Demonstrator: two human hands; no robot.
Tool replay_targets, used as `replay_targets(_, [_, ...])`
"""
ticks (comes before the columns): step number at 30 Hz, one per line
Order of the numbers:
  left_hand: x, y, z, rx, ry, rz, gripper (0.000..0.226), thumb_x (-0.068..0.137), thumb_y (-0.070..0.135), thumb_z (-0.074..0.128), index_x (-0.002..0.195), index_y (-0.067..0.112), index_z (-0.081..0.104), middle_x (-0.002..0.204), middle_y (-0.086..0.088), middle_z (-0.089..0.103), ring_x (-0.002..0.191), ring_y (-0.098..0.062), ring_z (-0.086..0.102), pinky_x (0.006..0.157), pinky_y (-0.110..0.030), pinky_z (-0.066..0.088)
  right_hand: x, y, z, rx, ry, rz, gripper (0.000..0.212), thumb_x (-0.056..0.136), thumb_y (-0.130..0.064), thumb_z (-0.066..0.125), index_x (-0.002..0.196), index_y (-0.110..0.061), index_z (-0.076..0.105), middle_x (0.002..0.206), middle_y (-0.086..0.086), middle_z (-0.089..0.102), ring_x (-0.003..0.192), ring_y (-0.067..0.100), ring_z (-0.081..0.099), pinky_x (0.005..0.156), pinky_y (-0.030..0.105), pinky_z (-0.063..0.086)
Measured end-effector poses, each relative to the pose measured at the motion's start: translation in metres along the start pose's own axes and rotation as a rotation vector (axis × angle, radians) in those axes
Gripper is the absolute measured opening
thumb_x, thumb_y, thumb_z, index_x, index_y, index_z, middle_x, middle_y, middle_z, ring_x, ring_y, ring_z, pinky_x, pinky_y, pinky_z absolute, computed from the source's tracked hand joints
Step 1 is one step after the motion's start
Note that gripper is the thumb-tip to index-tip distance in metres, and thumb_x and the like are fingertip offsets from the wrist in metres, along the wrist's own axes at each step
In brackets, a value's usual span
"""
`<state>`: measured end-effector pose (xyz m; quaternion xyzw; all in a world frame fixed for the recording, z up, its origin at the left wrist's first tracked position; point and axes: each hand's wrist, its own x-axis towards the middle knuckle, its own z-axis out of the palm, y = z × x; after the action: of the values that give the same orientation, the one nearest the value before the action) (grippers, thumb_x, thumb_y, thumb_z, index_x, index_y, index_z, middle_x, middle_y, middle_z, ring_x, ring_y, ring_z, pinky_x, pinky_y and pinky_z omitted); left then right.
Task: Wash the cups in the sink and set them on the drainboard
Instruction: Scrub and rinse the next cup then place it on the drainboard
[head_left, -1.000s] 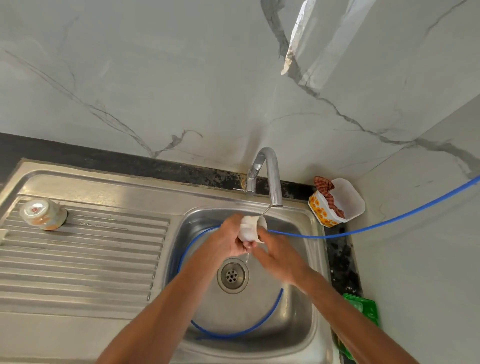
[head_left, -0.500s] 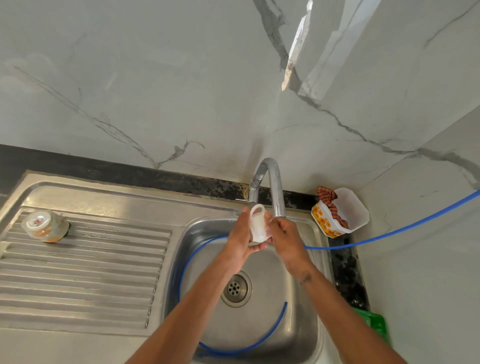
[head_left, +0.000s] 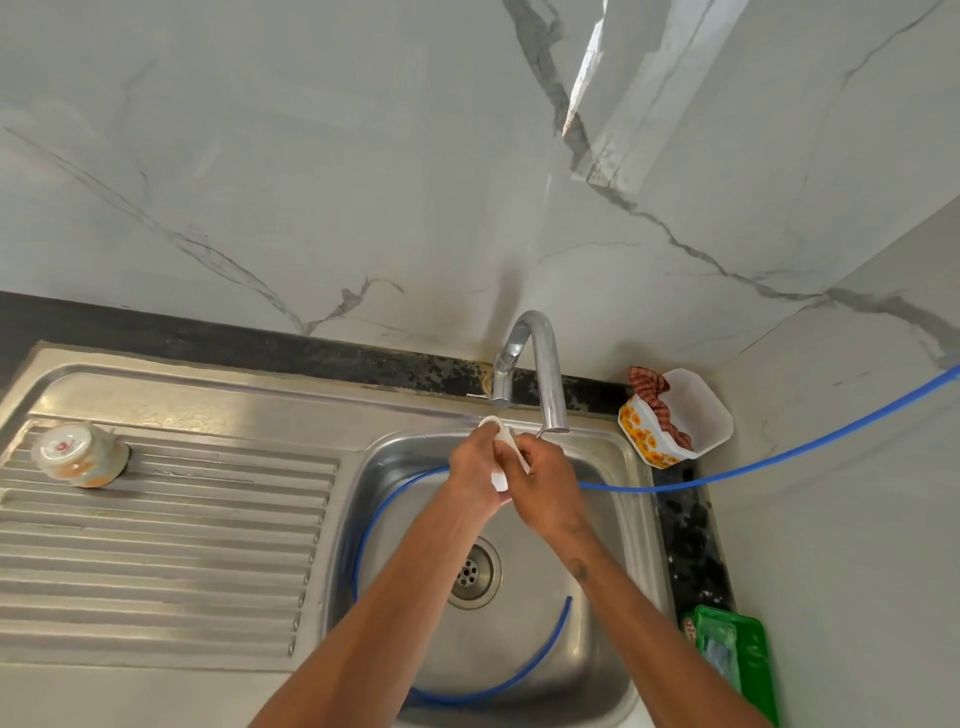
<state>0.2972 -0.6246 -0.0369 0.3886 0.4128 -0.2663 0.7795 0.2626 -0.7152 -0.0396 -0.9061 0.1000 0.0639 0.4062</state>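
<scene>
Both hands over the sink basin (head_left: 613, 525), just below and left of the tap spout (head_left: 551, 384). Left hand (head_left: 475, 475) and right hand (head_left: 545, 488) pressed together around a small white cup (head_left: 501, 470); fingers of both curled tight onto it, so only slivers of white show between them. Cup held above the basin, not resting on it. Second cup (head_left: 78, 454), patterned, sits upside down at the far left of the ribbed drainboard (head_left: 171, 525), well apart from the hands. Blue hose (head_left: 779, 460) loops through the basin.
</scene>
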Motion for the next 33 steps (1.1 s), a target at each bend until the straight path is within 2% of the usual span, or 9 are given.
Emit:
replay_targets(5, [-0.005,-0.003,0.0,0.145,-0.21,0.096,0.03,0.101,0.036,0.057,0.081,0.017,0.069,0.068,0.001,0.069,0.063,-0.013,0.066,0.061,-0.03,0.052,0.002,-0.024,-0.007,0.067,0.101,0.102,0.046,0.109,-0.048,0.042,0.104,-0.012,0.071,0.087,0.006,0.074,0.081,0.016,0.073,0.073,0.034,0.062])
replay_targets(9, [0.004,0.013,-0.01,0.163,-0.196,0.07,0.025,0.1,0.038,0.062,0.1,0.013,0.068,0.076,-0.004,0.069,0.071,-0.02,0.065,0.064,-0.034,0.053,-0.015,-0.024,-0.026,-0.173,-0.169,-0.277,0.042,0.113,-0.042,0.032,0.117,-0.013,0.061,0.088,0.007,0.071,0.077,0.018,0.067,0.074,0.036,0.054])
replay_targets(13, [0.01,0.017,-0.02,0.167,-0.241,-0.031,0.027,0.097,0.037,0.063,0.104,0.011,0.068,0.076,-0.007,0.067,0.066,-0.022,0.066,0.051,-0.031,0.056,-0.01,-0.009,-0.046,-0.536,-0.354,-0.512,0.058,0.111,-0.055,0.024,0.152,-0.017,0.041,0.145,0.007,0.061,0.133,0.021,0.056,0.122,0.046,0.03])
replay_targets(18, [0.014,0.021,-0.026,0.298,-0.257,-0.125,0.027,0.094,0.04,0.065,0.09,0.013,0.064,0.066,-0.003,0.06,0.056,-0.017,0.055,0.042,-0.023,0.041,-0.028,-0.014,-0.041,-0.177,-0.366,-0.367,0.038,0.111,-0.05,0.037,0.115,-0.021,0.061,0.094,0.003,0.07,0.079,0.016,0.064,0.072,0.039,0.054])
replay_targets(21, [0.008,0.012,-0.025,0.341,-0.275,-0.09,0.022,0.099,0.03,0.056,0.092,0.011,0.066,0.071,-0.006,0.063,0.053,-0.017,0.057,0.046,-0.023,0.04,-0.018,-0.003,-0.052,-0.433,-0.413,-0.395,0.038,0.112,-0.046,0.035,0.117,-0.02,0.062,0.1,0.003,0.07,0.088,0.017,0.067,0.081,0.036,0.054])
replay_targets(23, [0.003,0.004,-0.011,0.209,-0.226,-0.045,0.024,0.103,0.027,0.05,0.099,0.011,0.067,0.077,-0.009,0.068,0.064,-0.02,0.063,0.057,-0.029,0.048,-0.003,0.0,-0.052,-0.342,-0.344,-0.289,0.039,0.113,-0.043,0.036,0.119,-0.019,0.065,0.097,-0.001,0.07,0.086,0.014,0.068,0.077,0.029,0.053])
replay_targets(26, [0.0,-0.009,0.011,0.049,-0.113,0.124,0.029,0.105,0.034,0.05,0.102,0.013,0.07,0.083,-0.007,0.073,0.078,-0.024,0.068,0.068,-0.033,0.055,0.007,-0.013,-0.034,0.133,-0.046,0.0,0.035,0.109,-0.039,0.049,0.098,-0.016,0.073,0.08,-0.002,0.072,0.072,0.002,0.069,0.062,0.016,0.048])
replay_targets(30, [-0.006,-0.038,0.009,0.152,-0.05,0.553,0.042,0.094,0.054,0.07,0.111,0.015,0.065,0.087,0.0,0.071,0.081,-0.016,0.07,0.065,-0.03,0.056,0.021,-0.034,-0.014,0.726,0.183,0.468,0.016,0.101,-0.016,0.064,0.088,-0.01,0.071,0.081,0.012,0.074,0.08,0.027,0.075,0.071,0.037,0.063])
replay_targets(33, [-0.013,-0.046,-0.001,0.128,-0.045,0.74,0.032,0.087,0.047,0.081,0.108,0.031,0.064,0.09,0.008,0.073,0.082,-0.007,0.071,0.071,-0.03,0.061,0.036,-0.036,-0.006,1.107,0.108,0.781,0.017,0.101,-0.018,0.065,0.104,-0.002,0.069,0.095,0.018,0.072,0.092,0.037,0.073,0.081,0.05,0.064])
